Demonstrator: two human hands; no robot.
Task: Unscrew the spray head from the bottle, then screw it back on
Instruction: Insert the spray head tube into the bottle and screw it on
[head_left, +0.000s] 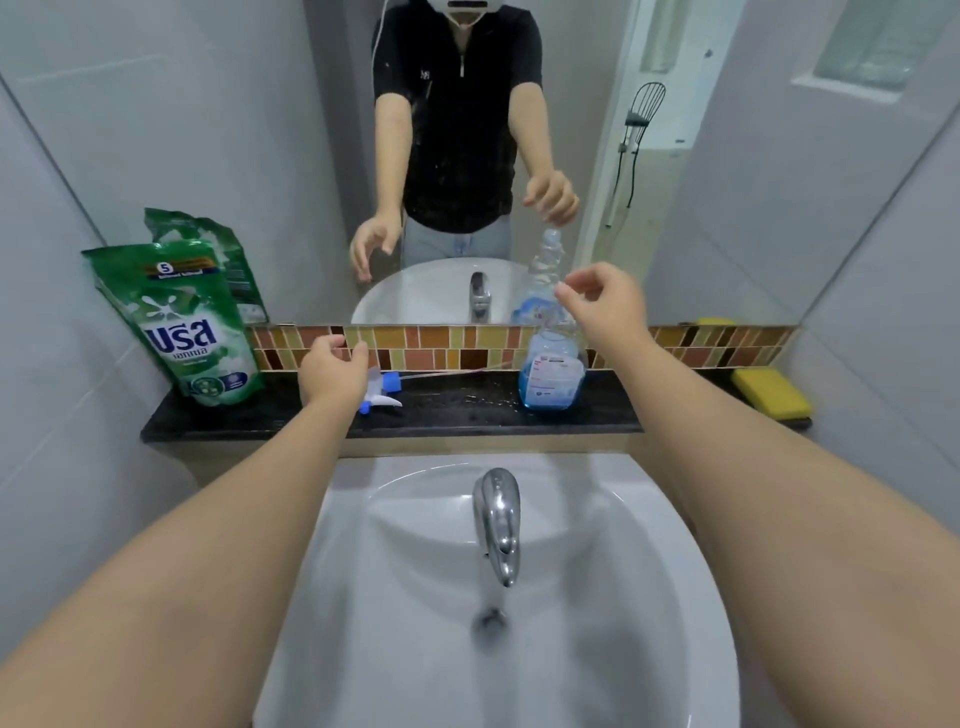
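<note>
**Operator:** Bathroom layout, largest item first?

**Technician:** White basin (597, 597) with chrome tap (497, 525) fills the foreground. Behind the tap runs a dark stone shelf (457, 410) under a wall mirror (260, 130). All positions below are referenced to the tap.

**Operator:** Location of the task items?

**Technician:** Bottle (551, 364) stands upright on the shelf, behind the tap and slightly right, neck uncapped, blue liquid in the lower part only. Spray head (382, 392) lies on its side on the shelf, behind the tap and left, its thin dip tube trailing toward the bottle. A green detergent pouch (182, 332) stands far left; a yellow sponge (772, 392) lies far right.

**Operator:** Hand status?

**Technician:** Left hand (332, 371) is spread, holding nothing, just beside the spray head and partly covering it. Right hand (602, 301) is loosely curled near the bottle neck, also empty; contact with the neck cannot be confirmed.

**Operator:** Handling notes?

**Technician:** Judged as follows. Bottle: light, thin-walled, likely to flex and tip; the shelf looks wet, so it may slip. Grip the shoulder firmly. Spray head: rigid, light. Take it at the blue collar and guide the flexible tube into the neck first.
</note>
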